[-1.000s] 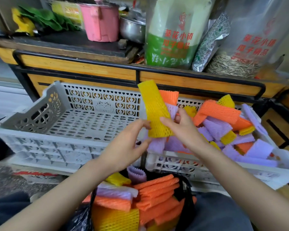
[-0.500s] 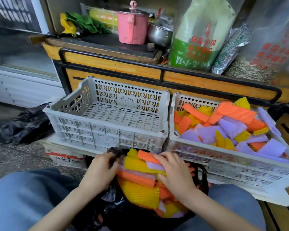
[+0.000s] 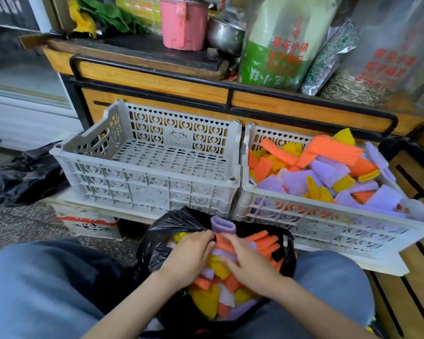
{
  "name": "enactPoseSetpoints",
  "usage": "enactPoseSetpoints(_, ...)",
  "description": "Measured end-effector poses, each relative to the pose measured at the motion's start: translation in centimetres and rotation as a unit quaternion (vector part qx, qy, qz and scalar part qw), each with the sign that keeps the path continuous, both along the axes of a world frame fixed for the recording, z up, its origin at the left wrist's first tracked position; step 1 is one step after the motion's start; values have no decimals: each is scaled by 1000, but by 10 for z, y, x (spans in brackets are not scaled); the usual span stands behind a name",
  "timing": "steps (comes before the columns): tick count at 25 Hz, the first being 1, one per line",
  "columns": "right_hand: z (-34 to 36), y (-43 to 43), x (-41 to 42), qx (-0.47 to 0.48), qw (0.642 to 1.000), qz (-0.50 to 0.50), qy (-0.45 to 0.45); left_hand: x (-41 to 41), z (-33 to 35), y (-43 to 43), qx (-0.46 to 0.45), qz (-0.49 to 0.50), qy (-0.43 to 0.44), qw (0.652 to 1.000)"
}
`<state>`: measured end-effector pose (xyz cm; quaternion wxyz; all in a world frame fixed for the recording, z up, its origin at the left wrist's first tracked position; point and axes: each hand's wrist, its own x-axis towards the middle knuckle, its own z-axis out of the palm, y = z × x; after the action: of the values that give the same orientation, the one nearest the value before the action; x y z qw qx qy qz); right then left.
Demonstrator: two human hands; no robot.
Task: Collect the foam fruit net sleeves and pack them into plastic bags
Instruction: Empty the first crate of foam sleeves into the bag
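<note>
Head view: both forearms enter from 6 o'clock and converge on the black plastic bag (image 3: 171, 225), which sits between the person's knees in jeans (image 3: 34, 277). The left hand (image 3: 189, 255) is palm down at the bag's 9 o'clock side with the wrist level. The right hand (image 3: 251, 264) is palm down at the 3 o'clock side, its fingers pointing to 11 o'clock. The bag is packed with mixed foam sleeves (image 3: 213, 292) in yellow, orange and purple, and the pile lies directly under both palms. An orange sleeve (image 3: 222, 243) sits between the two sets of fingertips. A purple sleeve (image 3: 222, 225) stands upright at 12 o'clock of the hands, just past the fingertips, at the bag's far rim. A stack of orange sleeves (image 3: 267, 243) lies on edge at 2 o'clock of the right hand. Left fingers are bent, with their tips on the orange sleeve; cannot tell if they pinch it or only push. Right fingers are nearly straight and lie flat on the pile, gripping nothing that shows. More loose sleeves (image 3: 323, 172) fill the white crate (image 3: 328, 222) at 1 o'clock of the bag. A grey crate (image 3: 145, 192) sits at 11 o'clock, touching the white one side by side.
</note>
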<state>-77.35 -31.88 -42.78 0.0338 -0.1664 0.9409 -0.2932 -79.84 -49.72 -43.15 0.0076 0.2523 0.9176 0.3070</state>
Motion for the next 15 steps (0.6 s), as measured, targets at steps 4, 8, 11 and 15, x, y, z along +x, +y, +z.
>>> enactPoseSetpoints(4,0,64,-20,65,961,-259,73,-1,2,5,31,19,17,999)
enactPoseSetpoints(8,17,80,-36,87,949,-267,-142,-1,7,1,48,36,-11,998)
enactPoseSetpoints(11,47,59,-39,66,969,-195,-140,-4,16,-8,94,65,-35,993)
enactPoseSetpoints(15,49,33,-32,-122,959,-155,-203,-1,29,-28,134,90,-36,986)
